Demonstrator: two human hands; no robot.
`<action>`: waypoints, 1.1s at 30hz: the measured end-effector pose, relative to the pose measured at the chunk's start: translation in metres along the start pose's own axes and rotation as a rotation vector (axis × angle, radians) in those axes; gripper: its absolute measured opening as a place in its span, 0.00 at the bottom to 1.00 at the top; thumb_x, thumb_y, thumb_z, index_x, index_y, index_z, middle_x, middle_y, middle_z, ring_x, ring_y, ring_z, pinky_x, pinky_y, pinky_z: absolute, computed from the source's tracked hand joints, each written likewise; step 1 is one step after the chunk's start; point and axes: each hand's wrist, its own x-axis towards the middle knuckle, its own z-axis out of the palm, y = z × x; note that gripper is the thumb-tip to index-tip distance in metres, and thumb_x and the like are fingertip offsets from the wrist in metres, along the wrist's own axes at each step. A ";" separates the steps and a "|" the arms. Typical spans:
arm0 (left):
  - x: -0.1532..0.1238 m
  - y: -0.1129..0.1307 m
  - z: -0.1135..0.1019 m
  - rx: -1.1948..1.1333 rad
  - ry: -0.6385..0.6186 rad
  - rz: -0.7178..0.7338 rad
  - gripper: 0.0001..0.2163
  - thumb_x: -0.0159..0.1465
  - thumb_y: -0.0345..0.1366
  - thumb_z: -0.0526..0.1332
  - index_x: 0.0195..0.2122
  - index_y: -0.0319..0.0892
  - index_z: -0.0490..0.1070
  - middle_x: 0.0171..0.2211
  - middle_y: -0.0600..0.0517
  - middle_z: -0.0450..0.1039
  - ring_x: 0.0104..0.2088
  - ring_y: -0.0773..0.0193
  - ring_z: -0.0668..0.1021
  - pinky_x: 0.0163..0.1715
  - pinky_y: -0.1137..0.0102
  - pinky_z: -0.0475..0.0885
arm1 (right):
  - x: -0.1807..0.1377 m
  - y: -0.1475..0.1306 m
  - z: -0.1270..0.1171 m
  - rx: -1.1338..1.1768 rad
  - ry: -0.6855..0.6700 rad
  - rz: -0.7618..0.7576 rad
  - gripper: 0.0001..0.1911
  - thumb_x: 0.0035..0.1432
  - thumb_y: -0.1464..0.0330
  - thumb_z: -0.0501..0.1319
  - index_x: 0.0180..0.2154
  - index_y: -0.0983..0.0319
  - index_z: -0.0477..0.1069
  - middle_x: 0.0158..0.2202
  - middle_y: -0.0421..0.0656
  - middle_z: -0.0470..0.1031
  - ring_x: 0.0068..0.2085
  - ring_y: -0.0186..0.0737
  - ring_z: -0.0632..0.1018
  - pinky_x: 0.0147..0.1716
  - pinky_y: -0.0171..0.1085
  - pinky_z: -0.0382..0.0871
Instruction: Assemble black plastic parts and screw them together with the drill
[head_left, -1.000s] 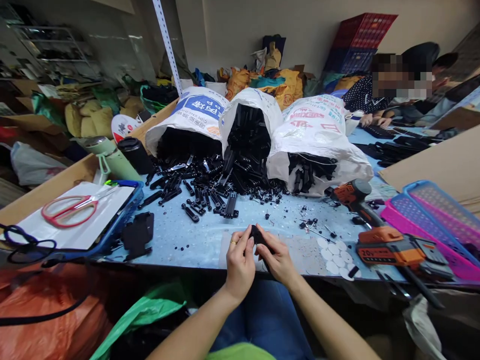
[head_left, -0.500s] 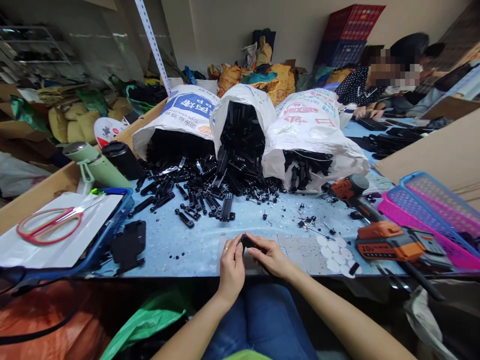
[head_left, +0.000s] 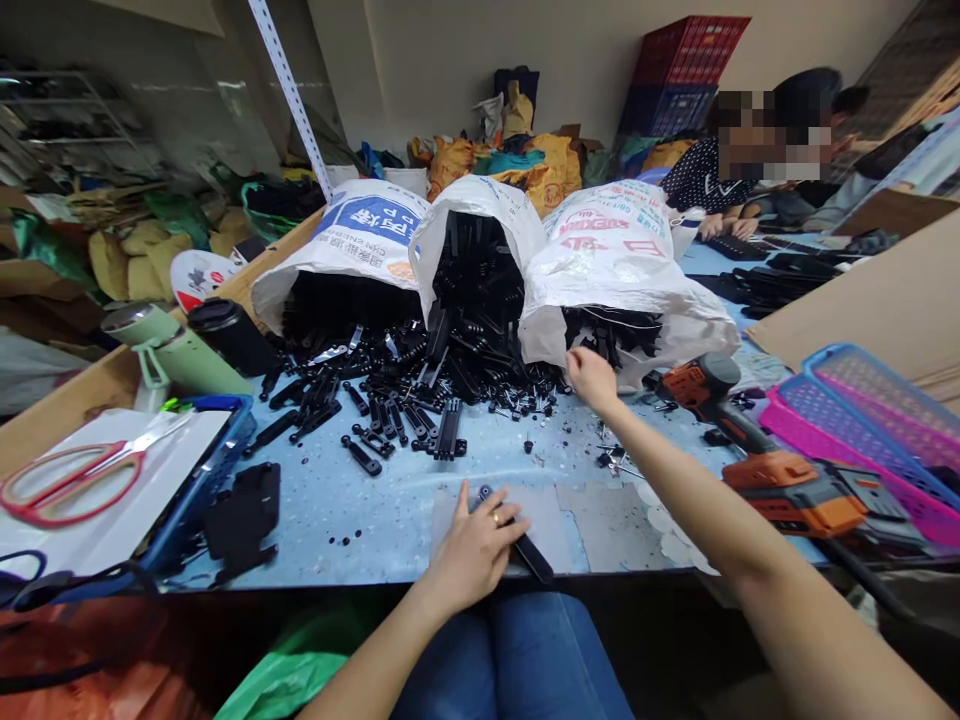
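Observation:
A long black bar with a round end lies aslant on the grey mat at the table's front edge. My left hand rests across it, fingers spread over its middle and thumb apart on the far left side. At the mouth of the right white sack, my right hand is closed with its fingers curled in; what they hold, if anything, is hidden. Just beyond it, black parts show inside the sack. Small screws with black heads are scattered to its left.
Two more white sacks spill black arms onto the table. An orange cordless driver and plastic baskets lie to the right. Scissors, a green flask and a black plate are left. A co-worker sits far right.
My right hand has left the black part and reached forward to the right sack. My left hand has opened out over the bar, which now lies on the mat. The view has shifted slightly.

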 end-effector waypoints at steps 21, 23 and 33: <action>0.013 -0.002 -0.004 -0.002 -0.195 -0.043 0.14 0.63 0.32 0.52 0.51 0.44 0.62 0.42 0.48 0.68 0.44 0.58 0.69 0.44 0.65 0.64 | -0.175 0.034 -0.021 -0.047 -0.622 -0.889 0.16 0.62 0.61 0.49 0.48 0.58 0.66 0.40 0.45 0.72 0.39 0.38 0.73 0.37 0.34 0.64; 0.017 0.001 -0.006 -0.015 -0.217 -0.040 0.16 0.62 0.32 0.51 0.52 0.44 0.62 0.42 0.48 0.68 0.44 0.57 0.69 0.44 0.64 0.63 | -0.195 0.031 -0.011 -0.185 -0.603 -0.874 0.17 0.63 0.58 0.47 0.45 0.59 0.66 0.36 0.44 0.72 0.35 0.38 0.74 0.32 0.34 0.63; 0.019 0.010 -0.005 -0.025 -0.188 -0.088 0.34 0.45 0.63 0.60 0.47 0.46 0.64 0.43 0.46 0.66 0.44 0.50 0.68 0.45 0.58 0.61 | -0.211 0.029 -0.002 -0.343 -0.455 -0.756 0.17 0.63 0.56 0.46 0.41 0.58 0.66 0.32 0.42 0.71 0.29 0.37 0.74 0.23 0.33 0.55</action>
